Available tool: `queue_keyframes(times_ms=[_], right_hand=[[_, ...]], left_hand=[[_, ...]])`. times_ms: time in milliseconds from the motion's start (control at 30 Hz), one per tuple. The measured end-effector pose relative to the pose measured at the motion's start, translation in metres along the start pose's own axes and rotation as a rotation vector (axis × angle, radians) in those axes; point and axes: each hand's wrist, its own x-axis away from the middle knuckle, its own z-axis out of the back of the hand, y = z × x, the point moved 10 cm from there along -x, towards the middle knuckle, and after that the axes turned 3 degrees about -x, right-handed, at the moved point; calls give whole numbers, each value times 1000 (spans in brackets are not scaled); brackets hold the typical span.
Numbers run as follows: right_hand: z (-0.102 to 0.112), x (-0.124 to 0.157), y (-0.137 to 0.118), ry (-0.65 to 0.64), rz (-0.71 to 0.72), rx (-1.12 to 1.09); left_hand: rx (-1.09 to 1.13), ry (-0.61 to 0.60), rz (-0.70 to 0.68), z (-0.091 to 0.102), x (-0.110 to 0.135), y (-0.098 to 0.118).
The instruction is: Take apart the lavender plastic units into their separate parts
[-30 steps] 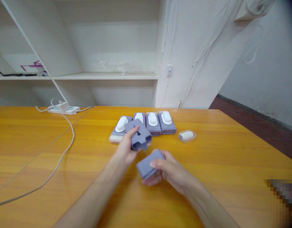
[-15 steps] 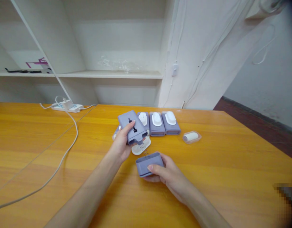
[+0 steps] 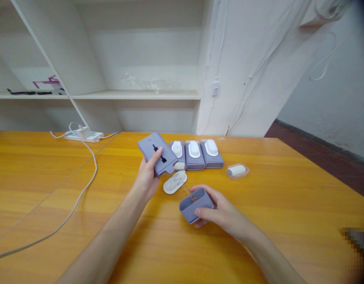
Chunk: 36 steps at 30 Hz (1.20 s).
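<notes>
My left hand (image 3: 146,179) grips a flat lilac case piece (image 3: 157,158) with a black slot, lifted above the wooden table (image 3: 81,221). My right hand (image 3: 222,213) holds a hollow lilac sleeve (image 3: 195,205) low over the table, its open end facing up and left. Between the hands lies a white oval insert (image 3: 175,182) with a thin squiggly wire on it. Behind it stand three lilac units with white oval tops (image 3: 194,154) in a row. A small white roller in a clear cover (image 3: 237,170) lies to their right.
A white power strip (image 3: 83,136) sits at the table's back left, and its cable (image 3: 81,189) curves forward across the left side. White shelving (image 3: 131,94) with a crumpled clear bag stands behind the table. A blurred dark patch sits at the lower right edge.
The two lilac parts have come apart: the left hand lifted the slotted piece up and left, the white insert now lies uncovered on the table, and the right hand turned the sleeve open end up.
</notes>
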Motion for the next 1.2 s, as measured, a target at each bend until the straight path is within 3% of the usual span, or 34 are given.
queue_keyframes(times_ms=[333, 433, 533, 633, 767, 867, 967, 1200], right_hand=[[11, -1, 1, -41, 25, -49], [24, -3, -6, 17, 112, -120], [45, -4, -17, 165, 237, -237], [65, -3, -23, 293, 329, -347], [95, 0, -26, 436, 441, -428], [109, 0, -25, 497, 476, -422], [113, 0, -24, 520, 472, -386], [110, 0, -23, 512, 451, -343]], left_hand=[[168, 83, -32, 27, -8, 17], [105, 92, -138, 40, -14, 27], [-100, 97, -316, 47, -13, 42], [-408, 32, -391, 33, 0, 44], [-689, -236, -283, -12, 27, 8], [-702, -400, -247, -38, 48, -20], [-696, -486, -212, -51, 60, -39], [-544, -453, -67, -51, 67, -50]])
